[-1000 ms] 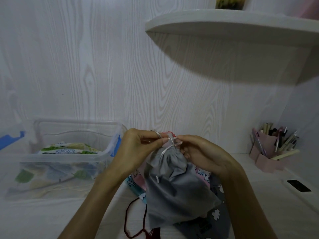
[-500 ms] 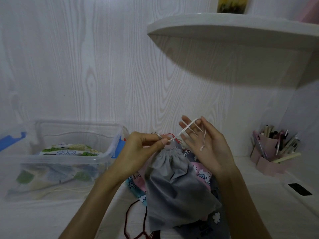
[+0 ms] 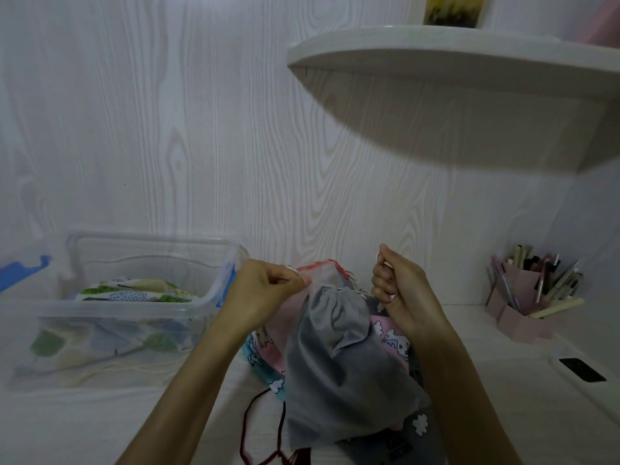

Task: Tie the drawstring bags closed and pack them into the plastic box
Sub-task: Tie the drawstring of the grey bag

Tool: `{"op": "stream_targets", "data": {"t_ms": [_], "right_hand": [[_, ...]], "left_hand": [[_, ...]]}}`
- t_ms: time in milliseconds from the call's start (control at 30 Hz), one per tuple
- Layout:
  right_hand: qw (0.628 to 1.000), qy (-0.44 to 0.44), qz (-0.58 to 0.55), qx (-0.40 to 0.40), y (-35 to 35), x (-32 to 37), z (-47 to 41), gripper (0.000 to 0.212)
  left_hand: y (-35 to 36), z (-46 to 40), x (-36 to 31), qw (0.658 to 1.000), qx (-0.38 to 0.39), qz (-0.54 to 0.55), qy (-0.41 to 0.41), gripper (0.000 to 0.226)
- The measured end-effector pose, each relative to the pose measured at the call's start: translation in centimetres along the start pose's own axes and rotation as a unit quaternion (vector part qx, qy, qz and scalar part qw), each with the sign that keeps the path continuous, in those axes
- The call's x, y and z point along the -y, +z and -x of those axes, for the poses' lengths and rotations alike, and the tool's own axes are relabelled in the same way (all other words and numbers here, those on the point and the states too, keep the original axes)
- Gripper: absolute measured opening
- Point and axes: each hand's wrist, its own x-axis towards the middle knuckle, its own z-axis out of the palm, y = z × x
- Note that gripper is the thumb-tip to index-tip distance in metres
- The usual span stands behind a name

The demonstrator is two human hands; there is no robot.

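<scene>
Grey drawstring bag (image 3: 339, 357) held above the worktop (image 3: 100, 427): its gathered neck is pinched by the left hand (image 3: 265, 293), its white cord clenched in the right hand (image 3: 399, 286).

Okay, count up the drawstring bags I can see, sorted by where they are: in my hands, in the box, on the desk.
In hands, grey bag: 1
In plastic box, leaf-print bag: 1
On desk, under the grey one, patterned bags: at least 2, overlapping, exact count unclear
Total: at least 4

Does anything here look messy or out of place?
Mostly tidy. A dark red cord trails loose across the desk from the pile of printed bags beneath the grey bag being tied.
</scene>
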Motion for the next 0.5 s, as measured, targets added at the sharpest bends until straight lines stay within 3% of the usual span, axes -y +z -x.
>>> {"op": "stream_targets", "data": {"t_ms": [167, 233, 367, 500], "right_hand": [[0.999, 0.017, 0.013, 0.036, 0.2, 0.1, 0.2, 0.032], [0.997, 0.029, -0.007, 0.071, 0.1, 0.4, 0.4, 0.031], [0.991, 0.062, 0.026, 0.114, 0.1, 0.3, 0.6, 0.03], [0.986, 0.086, 0.04, 0.141, -0.7, 0.8, 0.8, 0.028]], "left_hand": [[0.3, -0.1, 0.0, 0.999, -0.042, 0.008, 0.011, 0.012], [0.8, -0.1, -0.3, 0.996, -0.049, 0.08, 0.009, 0.018], [1.8, 0.3, -1.1, 0.952, 0.057, 0.293, -0.063, 0.025], [1.3, 0.3, -1.2, 0.963, 0.1, 0.237, -0.079, 0.022]]}}
